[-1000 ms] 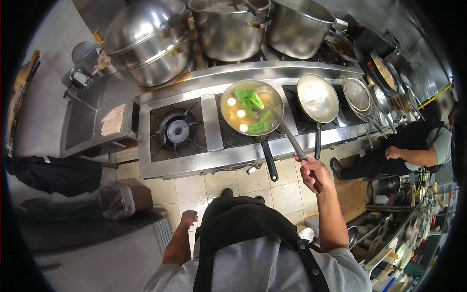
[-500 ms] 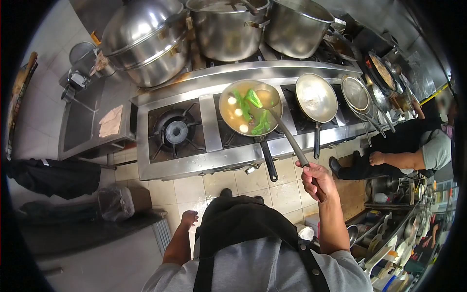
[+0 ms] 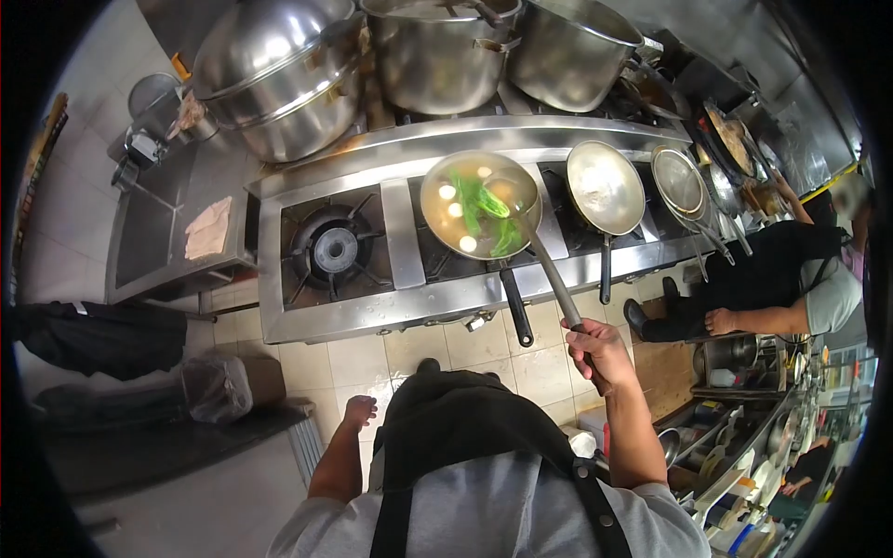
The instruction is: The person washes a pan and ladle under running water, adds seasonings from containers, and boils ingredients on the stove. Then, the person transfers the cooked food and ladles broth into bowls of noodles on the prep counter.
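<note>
One bare right hand is gripping a long grey metal ladle, its fingers closing around the handle, while the bare left hand is hanging above the tiled floor, its fingers loosely bent and relaxed. The ladle's round bowl is sitting inside a round silver frying pan with a black handle, which is occupying a burner of the stainless-steel range. Bright green leafy vegetables are floating in pale yellowish broth beside the bowl; round white spots are showing among them, whether food or reflected light one cannot tell. A second silver frying pan is resting just to the right, and a co-worker in a grey sleeve is standing farther right.
</note>
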`<state>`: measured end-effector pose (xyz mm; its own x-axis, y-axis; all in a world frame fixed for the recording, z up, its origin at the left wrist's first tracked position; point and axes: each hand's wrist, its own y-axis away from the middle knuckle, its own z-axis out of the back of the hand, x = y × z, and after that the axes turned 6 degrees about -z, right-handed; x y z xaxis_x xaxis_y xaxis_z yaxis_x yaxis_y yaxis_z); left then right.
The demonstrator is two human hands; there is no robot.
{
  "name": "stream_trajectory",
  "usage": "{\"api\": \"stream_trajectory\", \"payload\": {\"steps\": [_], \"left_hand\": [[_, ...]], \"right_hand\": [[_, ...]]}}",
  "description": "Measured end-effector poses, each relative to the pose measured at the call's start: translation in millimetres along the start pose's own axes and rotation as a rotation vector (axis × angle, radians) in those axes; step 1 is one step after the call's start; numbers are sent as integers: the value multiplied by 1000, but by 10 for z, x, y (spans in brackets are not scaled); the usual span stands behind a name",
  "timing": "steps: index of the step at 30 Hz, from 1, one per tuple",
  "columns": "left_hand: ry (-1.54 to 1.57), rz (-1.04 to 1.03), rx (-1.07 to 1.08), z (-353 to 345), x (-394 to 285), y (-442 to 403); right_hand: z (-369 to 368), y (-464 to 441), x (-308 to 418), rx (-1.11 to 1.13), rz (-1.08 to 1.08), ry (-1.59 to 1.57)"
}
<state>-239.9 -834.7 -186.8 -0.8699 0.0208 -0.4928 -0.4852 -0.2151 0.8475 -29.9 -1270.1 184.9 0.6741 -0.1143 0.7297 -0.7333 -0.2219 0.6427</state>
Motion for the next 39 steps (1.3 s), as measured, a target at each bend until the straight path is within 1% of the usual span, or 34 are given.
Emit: {"api": "stream_trajectory", "payload": {"steps": [3,4,6,7,8,10,11,13,14,16,17,19,20,22,23,24,26,29,33,35,39], "left_hand": [[-15,-5,6,17,-1,0],[-17,-1,6,26,1,5],[-5,-7,-1,33,5,5],[-7,-3,-1,44,8,1],[-13,3,3,54,5,-9],[-18,11,7,59,-4,-9],[-19,11,7,61,-10,-10],[-26,14,6,73,-4,-13],[-29,20,13,74,-20,-21],[-35,24,23,58,-47,-37],[-30,12,19,48,-54,-42],[-26,-1,14,26,-100,-19],[-23,-3,1,14,-116,-2],[-21,-5,-9,9,-101,-5],[-34,7,-10,13,-93,-6],[-46,18,-12,15,-78,-6],[-30,15,-9,15,-31,7],[-16,11,-7,12,34,28],[-23,22,-5,-17,38,39],[-18,24,-7,-30,22,48],[-11,9,-13,-56,-19,83]], "right_hand": [[-32,-39,-98,-84,15,281],[-40,-47,-144,-84,11,279],[-45,-56,-264,-225,71,642],[-25,-82,-328,-335,208,952],[-33,-57,-359,-334,205,951],[-126,30,-346,-495,431,1120],[-165,76,-296,-494,429,1120],[-223,158,-196,-417,342,977],[-221,162,-182,-420,339,973],[-205,174,-169,-322,243,991],[-204,169,-185,-325,242,989],[-225,113,-250,-296,209,1110],[-230,75,-309,-296,208,1108],[-247,11,-424,-386,368,1342],[-274,-7,-431,-409,348,1401],[-265,-26,-444,-409,347,1402],[-248,-65,-477,-508,359,1445],[-227,-57,-409,-537,414,1432],[-299,79,-236,-513,396,1362],[-292,113,-206,-427,370,1249],[-225,-2,-300,-365,349,1239]]}}
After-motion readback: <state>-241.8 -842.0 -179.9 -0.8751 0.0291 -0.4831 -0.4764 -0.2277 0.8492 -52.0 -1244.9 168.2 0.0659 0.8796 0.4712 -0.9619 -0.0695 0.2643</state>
